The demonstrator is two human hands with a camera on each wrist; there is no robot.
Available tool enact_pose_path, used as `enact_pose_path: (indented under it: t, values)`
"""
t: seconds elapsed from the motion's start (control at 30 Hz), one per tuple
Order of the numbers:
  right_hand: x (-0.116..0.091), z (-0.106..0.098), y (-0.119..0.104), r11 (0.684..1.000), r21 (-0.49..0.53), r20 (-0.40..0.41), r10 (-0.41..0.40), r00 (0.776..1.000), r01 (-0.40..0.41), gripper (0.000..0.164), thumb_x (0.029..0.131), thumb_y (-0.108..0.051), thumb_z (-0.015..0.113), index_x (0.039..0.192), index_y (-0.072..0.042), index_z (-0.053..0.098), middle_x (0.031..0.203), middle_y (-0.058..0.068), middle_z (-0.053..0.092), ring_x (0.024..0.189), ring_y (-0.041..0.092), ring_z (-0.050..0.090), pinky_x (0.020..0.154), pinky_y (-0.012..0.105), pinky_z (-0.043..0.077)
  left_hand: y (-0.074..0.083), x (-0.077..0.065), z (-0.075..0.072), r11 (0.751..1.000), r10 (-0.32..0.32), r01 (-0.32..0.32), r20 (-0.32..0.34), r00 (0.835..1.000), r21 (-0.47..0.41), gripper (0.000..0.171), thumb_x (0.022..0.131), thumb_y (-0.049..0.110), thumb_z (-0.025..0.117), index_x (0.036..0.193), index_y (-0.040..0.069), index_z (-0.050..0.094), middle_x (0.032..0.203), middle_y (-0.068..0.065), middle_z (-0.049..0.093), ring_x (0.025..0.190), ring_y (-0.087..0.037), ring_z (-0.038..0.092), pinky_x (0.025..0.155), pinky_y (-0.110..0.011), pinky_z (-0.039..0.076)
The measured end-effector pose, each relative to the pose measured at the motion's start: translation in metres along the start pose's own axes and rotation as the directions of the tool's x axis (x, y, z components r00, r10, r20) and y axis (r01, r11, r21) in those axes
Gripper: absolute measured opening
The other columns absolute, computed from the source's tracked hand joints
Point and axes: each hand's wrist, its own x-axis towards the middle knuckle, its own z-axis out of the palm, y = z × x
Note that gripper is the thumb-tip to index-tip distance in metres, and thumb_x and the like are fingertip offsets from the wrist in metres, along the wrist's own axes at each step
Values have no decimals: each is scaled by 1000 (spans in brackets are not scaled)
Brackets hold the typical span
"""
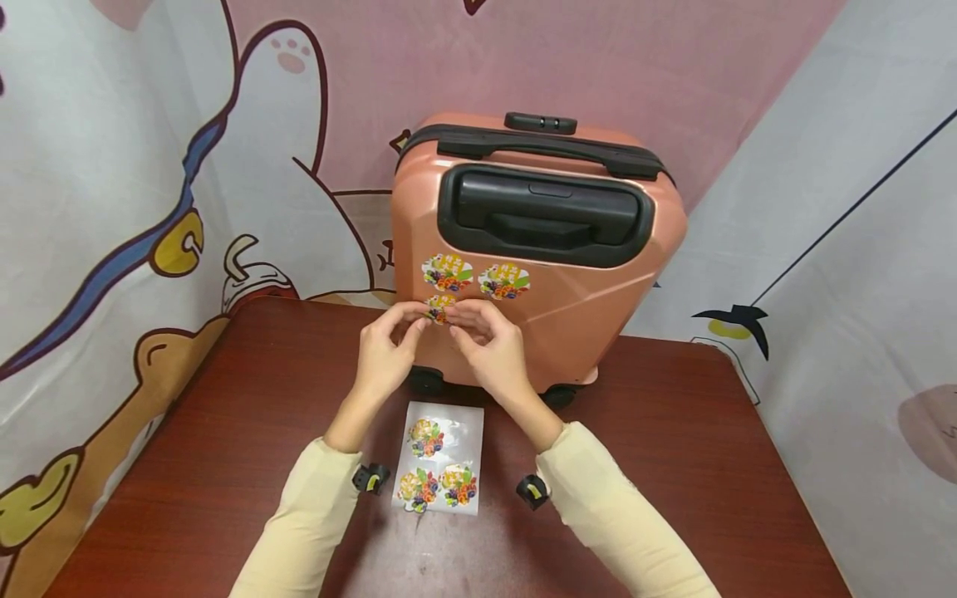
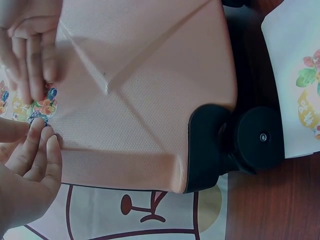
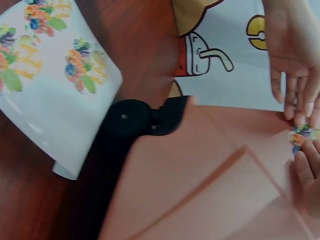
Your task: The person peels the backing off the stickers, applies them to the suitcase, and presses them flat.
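Observation:
A round fruit-print sticker (image 1: 441, 309) lies against the lower left of the pink suitcase's (image 1: 568, 316) front face. The left hand (image 1: 386, 349) touches its left side with the fingertips, thumb held near them. From the other side, the right hand (image 1: 489, 340) rests extended fingertips on the sticker; in the left wrist view these right fingers (image 2: 35, 70) lie nearly straight over it. Parts of the sticker are hidden under both hands. Just above it, two matching stickers, a left one (image 1: 447, 273) and a right one (image 1: 504, 281), sit side by side on the suitcase.
A white backing sheet (image 1: 459, 428) bearing three more fruit stickers lies on the dark red table (image 1: 658, 465), between the forearms. The suitcase stands at the table's back on black wheels (image 1: 559, 395), before a cartoon-print cloth (image 1: 299, 208). Its black handle (image 1: 553, 208) is recessed.

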Motion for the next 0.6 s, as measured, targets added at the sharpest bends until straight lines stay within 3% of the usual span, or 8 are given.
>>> enact_pose_path:
  t: [0.23,0.47,0.6]
  values:
    - [-7,3,8,1000,-6,37,6,999,-6,23,78,17,59,100,16,54,96,30,62,91,41,60,76,49,49,0,0,0,1000,-15,15,2,1000,-15,14,86,-1,59,98,2,66,82,-10,67,62,-18,50,52,-25,37]
    - [3,2,-3,999,29,28,-18,999,17,25,79,17,57,103,17,53,100,30,61,93,41,59,72,49,50,-1,0,-1,1000,-1,1,0,1000,23,14,84,-2,60,97,2,65,80,-7,66,60,-14,50,51,-22,37]
    - [8,1,-9,998,57,11,-33,999,33,26,80,16,56,105,16,52,103,29,60,96,39,59,69,43,52,-1,0,-1,999,-1,1,-2,1000,33,14,84,-2,60,97,3,65,79,-7,66,59,-14,50,51,-22,37]
